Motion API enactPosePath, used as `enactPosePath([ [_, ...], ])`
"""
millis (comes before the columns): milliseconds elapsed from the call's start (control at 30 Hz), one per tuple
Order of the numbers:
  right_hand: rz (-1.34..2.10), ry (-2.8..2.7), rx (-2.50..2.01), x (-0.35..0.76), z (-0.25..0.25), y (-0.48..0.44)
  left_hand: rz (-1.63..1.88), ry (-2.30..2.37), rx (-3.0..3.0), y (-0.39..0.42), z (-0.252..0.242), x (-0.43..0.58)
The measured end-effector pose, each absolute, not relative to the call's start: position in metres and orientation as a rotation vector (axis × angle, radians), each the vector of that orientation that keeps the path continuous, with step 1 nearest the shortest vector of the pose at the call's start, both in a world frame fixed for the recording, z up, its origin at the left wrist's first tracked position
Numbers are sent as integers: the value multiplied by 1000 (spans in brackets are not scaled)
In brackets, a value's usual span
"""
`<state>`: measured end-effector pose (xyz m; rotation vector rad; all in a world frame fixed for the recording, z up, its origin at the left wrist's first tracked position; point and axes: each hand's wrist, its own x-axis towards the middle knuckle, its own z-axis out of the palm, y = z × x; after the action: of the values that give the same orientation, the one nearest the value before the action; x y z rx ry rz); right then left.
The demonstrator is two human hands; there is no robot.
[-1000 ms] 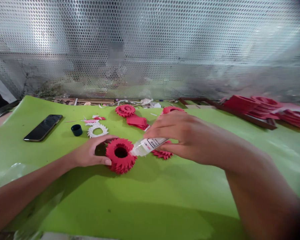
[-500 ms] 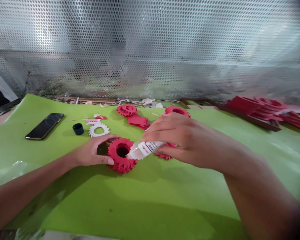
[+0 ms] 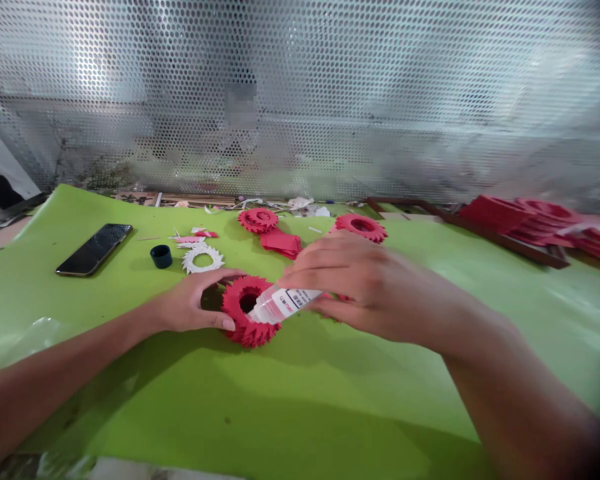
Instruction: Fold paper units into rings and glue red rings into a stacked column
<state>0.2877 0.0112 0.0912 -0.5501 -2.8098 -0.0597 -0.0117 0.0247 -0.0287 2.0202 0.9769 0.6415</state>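
In the last moment the white squeeze bottle (image 3: pixel 283 305) has moved to the left and tilted more. Its tip was at the right edge of the toothed red paper ring (image 3: pixel 253 333) before, and now it is above the dark opening of this ring. It is hard to tell if the tip touches the paper. The right hand (image 3: pixel 360 283) is closed around the bottle body and grips it firmly from above. The left hand (image 3: pixel 193 301) is grasping the ring from its left side, with the thumb at the near edge, and the ring stays on the green surface (image 3: pixel 260 400).

Behind the hands there is a white paper ring (image 3: pixel 203 269), a dark blue cap (image 3: pixel 161 256) and a black phone (image 3: pixel 94 249). Farther back are two other red rings (image 3: pixel 258 220) (image 3: pixel 375 232) and a small pile of red paper pieces (image 3: pixel 281 244). More red paper stacks (image 3: pixel 495 215) lie at the right, in front of a perforated metal sheet (image 3: pixel 300 100).
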Motion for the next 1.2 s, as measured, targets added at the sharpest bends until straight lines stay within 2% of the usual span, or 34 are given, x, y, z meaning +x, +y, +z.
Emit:
enactPosePath([
  [500,-167,-2786,-522,282,83,14,649,983,2019,24,-29,-8],
  [1200,-130,-2712,-550,276,71,30,676,938,1998,25,-30,-9],
])
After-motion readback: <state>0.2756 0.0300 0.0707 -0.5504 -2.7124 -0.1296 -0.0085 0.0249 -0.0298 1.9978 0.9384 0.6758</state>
